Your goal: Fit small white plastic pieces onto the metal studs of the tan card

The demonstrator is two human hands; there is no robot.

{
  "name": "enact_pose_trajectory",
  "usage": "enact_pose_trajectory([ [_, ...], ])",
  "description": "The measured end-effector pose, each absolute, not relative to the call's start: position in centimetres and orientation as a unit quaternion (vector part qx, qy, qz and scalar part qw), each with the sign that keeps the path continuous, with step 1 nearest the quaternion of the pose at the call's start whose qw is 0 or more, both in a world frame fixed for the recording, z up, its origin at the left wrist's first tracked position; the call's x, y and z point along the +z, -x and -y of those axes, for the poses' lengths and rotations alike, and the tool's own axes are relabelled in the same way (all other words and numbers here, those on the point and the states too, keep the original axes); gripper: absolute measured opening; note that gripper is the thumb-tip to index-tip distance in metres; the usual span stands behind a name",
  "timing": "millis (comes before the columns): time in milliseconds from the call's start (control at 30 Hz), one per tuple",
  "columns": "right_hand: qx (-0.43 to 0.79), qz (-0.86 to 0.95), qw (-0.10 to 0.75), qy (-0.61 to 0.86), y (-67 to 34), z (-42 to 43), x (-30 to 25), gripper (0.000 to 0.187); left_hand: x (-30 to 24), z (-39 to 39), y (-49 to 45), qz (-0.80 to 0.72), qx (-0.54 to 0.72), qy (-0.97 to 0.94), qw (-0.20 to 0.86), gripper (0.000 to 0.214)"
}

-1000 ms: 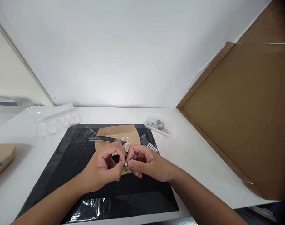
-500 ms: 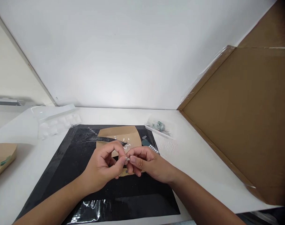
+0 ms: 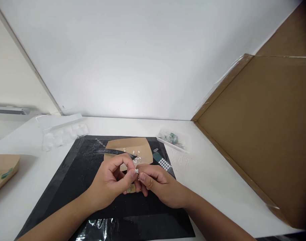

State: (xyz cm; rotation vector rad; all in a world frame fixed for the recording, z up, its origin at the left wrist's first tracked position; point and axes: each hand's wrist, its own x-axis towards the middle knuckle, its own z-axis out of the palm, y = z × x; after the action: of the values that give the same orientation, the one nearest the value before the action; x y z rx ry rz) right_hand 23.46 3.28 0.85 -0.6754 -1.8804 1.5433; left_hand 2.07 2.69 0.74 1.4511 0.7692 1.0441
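Observation:
My left hand [image 3: 112,180] pinches a small whitish piece [image 3: 136,171] between thumb and forefinger. Close beside it, my right hand [image 3: 160,184] has thumb and fingers pressed together; a tiny light speck shows at its fingertips, too small to name. Just beyond both hands lies a brown paper tray [image 3: 129,144] with several small white bits [image 3: 137,159] in it. Black tweezers [image 3: 110,152] rest with their tip over these bits. Under my fingers, a small yellowish object [image 3: 131,189] is mostly hidden.
A black mat [image 3: 142,221] covers the table's middle. Right of the tray lies a dark card with white dots [image 3: 164,163]; behind it stands a clear tray of greenish items [image 3: 171,137]. A clear compartment box [image 3: 64,132] and another paper tray [image 3: 7,167] are left; cardboard [image 3: 255,134] walls the right.
My right hand has shifted slightly down and away from my left fingertips. The whitish piece now shows more plainly in my left hand, and more of the dotted card is uncovered.

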Motion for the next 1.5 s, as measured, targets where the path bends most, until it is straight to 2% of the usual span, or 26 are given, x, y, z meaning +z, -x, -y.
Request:
enact_pose_trajectory([
  [400, 0.316, 0.809, 0.4, 0.293, -22.8, -3.1, 0.6, 0.017, 0.3, -2.7, -2.2, -0.36, 0.481, -0.645, 0.472, 0.016],
  [633, 0.228, 0.806, 0.453, 0.307, -22.4, -2.6, -0.1, 0.022, 0.4, -2.7, -2.4, -0.346, 0.514, -0.659, 0.427, 0.009],
  [800, 0.183, 0.803, 0.468, 0.32, -22.3, -2.6, -0.3, 0.017, 0.3, -2.7, -2.5, -0.325, 0.528, -0.672, 0.406, 0.014],
  [933, 0.153, 0.801, 0.478, 0.326, -22.5, -2.7, -0.6, 0.019, 0.2, -2.7, -2.5, -0.33, 0.524, -0.667, 0.414, 0.016],
  [1200, 0.122, 0.81, 0.478, 0.317, -22.6, -2.9, -0.8, 0.02, 0.4, -2.4, -2.2, -0.329, 0.506, -0.659, 0.449, 0.007],
  [1500, 0.087, 0.816, 0.475, 0.319, -22.9, -3.4, -1.1, 0.021, 0.4, -2.6, -2.0, -0.31, 0.501, -0.672, 0.449, 0.011],
])
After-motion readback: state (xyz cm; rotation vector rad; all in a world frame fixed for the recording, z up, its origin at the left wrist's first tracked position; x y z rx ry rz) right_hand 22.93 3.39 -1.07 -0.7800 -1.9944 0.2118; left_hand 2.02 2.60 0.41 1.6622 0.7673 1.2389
